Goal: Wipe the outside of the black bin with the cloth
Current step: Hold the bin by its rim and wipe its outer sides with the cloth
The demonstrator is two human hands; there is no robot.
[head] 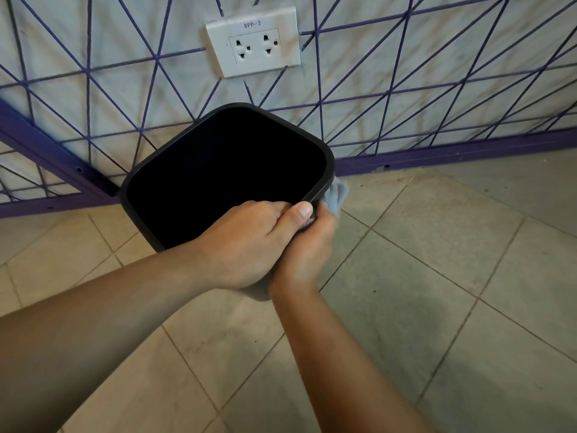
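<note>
Tiled floor (437, 292), purple-lined wall (406, 57) with socket (253, 42), left hand (246, 245) fingers gripping bin (156, 170) rim, right hand (307, 245) clutching cloth (336, 198).

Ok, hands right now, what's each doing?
Left hand: gripping the black bin's rim.
Right hand: holding the cloth against the bin's outside.

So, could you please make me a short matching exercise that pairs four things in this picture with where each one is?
Things:
1. bin
2. cloth
3. left hand
4. socket

Places:
A. on the wall above the bin
B. gripping the bin's near rim
C. on the tiled floor against the wall
D. against the bin's outer right side, held by the right hand

Pairs: 1-C, 2-D, 3-B, 4-A
</note>
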